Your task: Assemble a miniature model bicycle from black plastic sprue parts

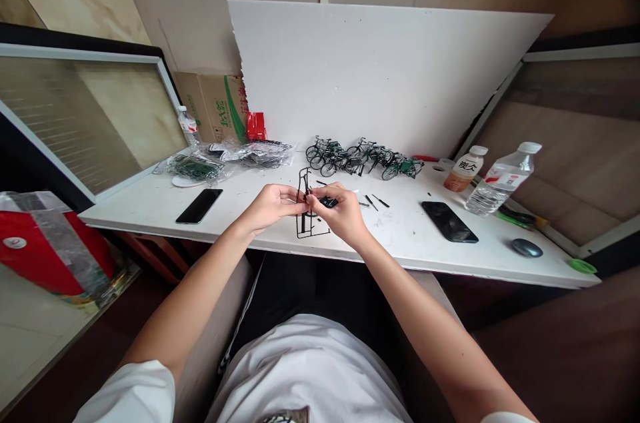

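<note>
A thin black plastic sprue (299, 226), a frame with small model parts in it, stands upright between my hands over the table's front. My left hand (270, 208) pinches it from the left with thumb and fingers. From the right, my right hand (345, 211) is closed at the middle of the sprue, thumb and forefinger pressed on a small black part there. The fingers partly hide that part. Behind the right fingers shows another small dark piece (327, 201). Farther back stand several assembled miniature bicycles (333, 158), black and green.
On the white table (145, 213) lie two phones (199, 206) (450, 222), small dark tools (380, 200) and a black mouse (527, 248). Bagged parts (200, 166) are at the back left. A water bottle (505, 180) and a drink bottle (466, 168) stand right. A white board (380, 70) rises behind.
</note>
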Motion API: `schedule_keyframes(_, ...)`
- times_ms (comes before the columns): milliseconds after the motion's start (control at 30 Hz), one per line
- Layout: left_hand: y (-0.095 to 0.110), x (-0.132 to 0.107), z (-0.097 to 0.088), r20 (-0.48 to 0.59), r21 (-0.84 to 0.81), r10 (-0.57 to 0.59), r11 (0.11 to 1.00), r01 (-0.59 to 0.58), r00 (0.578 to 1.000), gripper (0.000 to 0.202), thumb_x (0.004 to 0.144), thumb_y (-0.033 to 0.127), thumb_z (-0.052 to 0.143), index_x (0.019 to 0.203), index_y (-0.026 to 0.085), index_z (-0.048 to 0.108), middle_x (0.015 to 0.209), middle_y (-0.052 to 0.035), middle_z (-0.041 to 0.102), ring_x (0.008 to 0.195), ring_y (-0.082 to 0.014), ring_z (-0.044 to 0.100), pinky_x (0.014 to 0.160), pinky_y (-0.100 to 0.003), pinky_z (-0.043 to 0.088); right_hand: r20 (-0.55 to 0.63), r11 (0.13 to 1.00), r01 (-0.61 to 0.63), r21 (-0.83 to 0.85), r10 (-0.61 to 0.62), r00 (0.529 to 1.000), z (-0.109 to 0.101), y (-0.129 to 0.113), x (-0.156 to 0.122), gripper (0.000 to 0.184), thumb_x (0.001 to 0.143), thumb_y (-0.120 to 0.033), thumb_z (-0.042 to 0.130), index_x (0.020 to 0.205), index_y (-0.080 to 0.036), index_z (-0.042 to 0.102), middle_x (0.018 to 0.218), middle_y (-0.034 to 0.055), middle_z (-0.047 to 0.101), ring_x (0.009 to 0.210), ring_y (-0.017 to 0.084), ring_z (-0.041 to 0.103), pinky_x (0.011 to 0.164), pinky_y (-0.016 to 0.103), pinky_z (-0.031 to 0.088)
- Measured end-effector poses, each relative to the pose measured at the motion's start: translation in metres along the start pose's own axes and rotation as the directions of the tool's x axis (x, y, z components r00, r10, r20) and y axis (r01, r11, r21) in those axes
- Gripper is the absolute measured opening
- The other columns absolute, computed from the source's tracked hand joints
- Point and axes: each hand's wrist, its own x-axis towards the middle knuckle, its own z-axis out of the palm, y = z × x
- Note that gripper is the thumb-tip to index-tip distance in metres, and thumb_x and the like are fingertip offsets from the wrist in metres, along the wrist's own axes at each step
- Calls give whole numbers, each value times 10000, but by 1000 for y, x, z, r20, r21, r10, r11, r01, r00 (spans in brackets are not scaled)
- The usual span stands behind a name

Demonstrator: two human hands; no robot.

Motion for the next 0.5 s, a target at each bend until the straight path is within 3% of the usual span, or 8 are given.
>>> schedule_keyframes(233,-4,1,-2,-39,0,-12,1000,12,999,378,657,385,996,912,152,840,941,-119,822,877,-244,782,871,-397,642,10,1000,12,8,-12,1000,-1,1,1,178,921,-395,768,905,-237,847,932,80,820,959,274,735,904,417,587)
schedule_keyframes(500,0,-2,10,-136,-3,-11,1000,11,991,446,569,431,1034,817,135,812,854,-115,814,791,-250,782,848,-420,645,-88,999,-40,19,42,995,6,4,-5,159,873,-375,796,888,-224,843,918,90,810,907,270,742,863,404,585)
